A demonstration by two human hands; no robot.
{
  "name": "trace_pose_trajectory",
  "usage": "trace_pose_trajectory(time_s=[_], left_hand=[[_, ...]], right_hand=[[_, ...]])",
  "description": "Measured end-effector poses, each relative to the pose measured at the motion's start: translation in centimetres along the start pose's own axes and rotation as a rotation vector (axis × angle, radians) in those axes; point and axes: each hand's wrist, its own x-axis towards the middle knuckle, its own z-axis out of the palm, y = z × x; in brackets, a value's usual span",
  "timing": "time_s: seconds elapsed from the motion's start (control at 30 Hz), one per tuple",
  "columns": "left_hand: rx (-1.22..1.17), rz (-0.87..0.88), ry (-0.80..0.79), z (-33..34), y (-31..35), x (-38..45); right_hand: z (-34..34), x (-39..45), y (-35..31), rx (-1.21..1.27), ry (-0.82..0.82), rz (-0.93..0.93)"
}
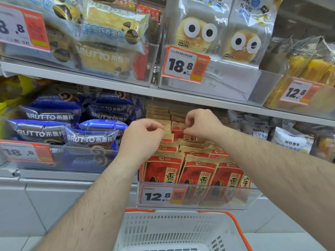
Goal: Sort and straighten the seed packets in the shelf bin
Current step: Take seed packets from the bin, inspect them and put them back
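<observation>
Basket [181, 232]: white plastic, slotted walls, orange rim; at 6 o'clock, nearest the camera, under the bin.
Shelf bin [195, 197]: clear rigid plastic with a straight front wall, at centre, just below the hands; an orange-and-white price tag [164, 195] reading 12.8 sits on its front left.
Seed packets [198, 173]: flat paper pouches, red faces with tan kraft tops, standing upright in rows inside the shelf bin; front row shows three side by side, with a sliver of a fourth at 3 o'clock; further rows run back toward 12 o'clock, where only tan top edges show.
Left hand [143, 140]: at 9 o'clock of the packet rows, fingers curled, thumb and forefinger pinching the tan top edge of a packet at the left side of the rows.
Right hand [203, 124]: at 12 o'clock over the rows, fingers curled, fingertips pinching the top of a red packet further back.
Blue bread packs [72, 124]: glossy crinkled film, pillow-shaped, marked BRUTTO, heaped in a clear bin at 9 o'clock.
White snack packs [257, 127]: soft matte pouches at 3 o'clock, beside the shelf bin.
Upper shelf [126, 87]: pale flat metal edge at 12 o'clock, carrying clear bins of yellow bread and bags with large cartoon eyes [199, 31].
</observation>
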Motion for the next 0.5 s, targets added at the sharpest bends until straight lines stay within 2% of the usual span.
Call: trace_pose_trajectory(time_s=[0.1, 0.2, 0.33, 0.5], left_hand=[[-0.003, -0.002, 0.005, 0.0, 0.1, 0.0], [-0.003, -0.007, 0.002, 0.0, 0.2, -0.1], [0.001, -0.01, -0.002, -0.1, 0.1, -0.1], [-0.003, -0.007, -0.003, -0.2, 0.1, -0.2]], right_hand=[[0.1, 0.4, -0.6, -0.104, -0.175, -0.03], [0.1, 0.9, -0.8, -0.141, -0.226, -0.039], [0.1, 1.1, -0.5, -0.113, -0.227, -0.038], [-1.5, 0.1, 0.3, 0.119, -0.171, -0.048]])
